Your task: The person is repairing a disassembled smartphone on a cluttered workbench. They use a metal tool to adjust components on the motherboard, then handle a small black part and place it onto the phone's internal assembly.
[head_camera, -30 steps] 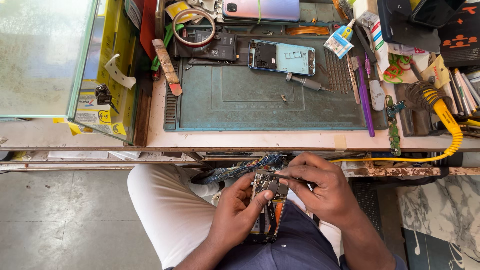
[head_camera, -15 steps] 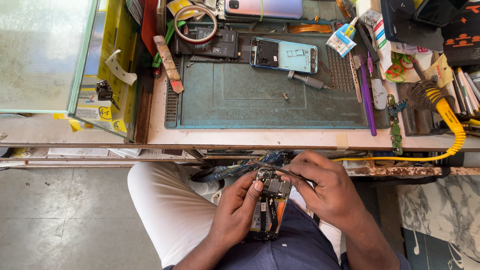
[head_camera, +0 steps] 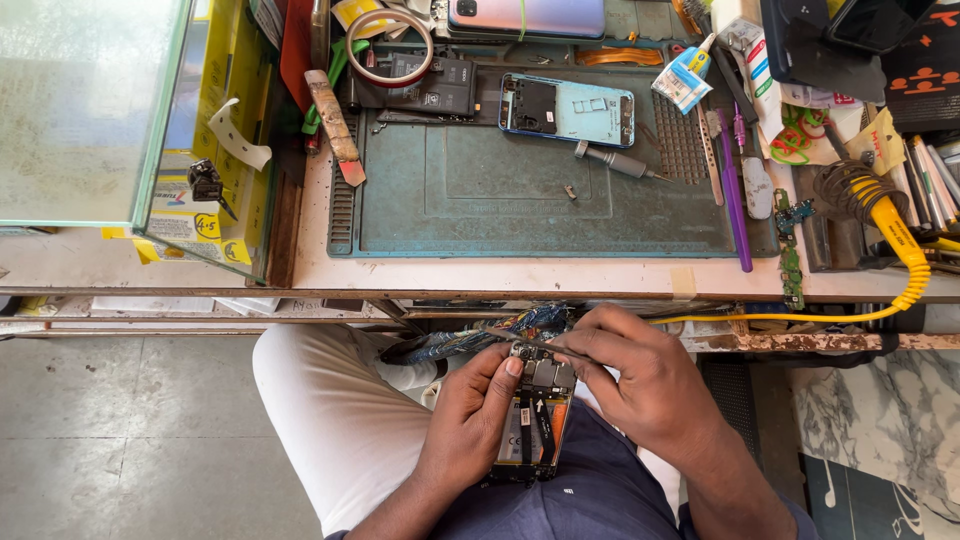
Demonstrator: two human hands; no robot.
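Note:
An opened phone [head_camera: 535,425] with its back cover off rests over my lap, its circuit board and black battery showing. My left hand [head_camera: 470,420] grips its left edge, thumb near the top by the camera part. My right hand [head_camera: 640,385] pinches thin metal tweezers [head_camera: 535,345] whose tip reaches the top of the phone's board. Both hands sit below the bench's front edge.
On the bench lies a green work mat [head_camera: 500,205] with a light blue phone back frame [head_camera: 567,108], a small screwdriver [head_camera: 612,162], a tape roll [head_camera: 390,45] and a battery [head_camera: 425,85]. A purple pry tool [head_camera: 735,190], a yellow coiled cable [head_camera: 900,250] and a glass case [head_camera: 90,110] flank it.
The phone has been turned more upright in my left hand and lowered slightly. My right hand has brought the tweezers onto its top edge.

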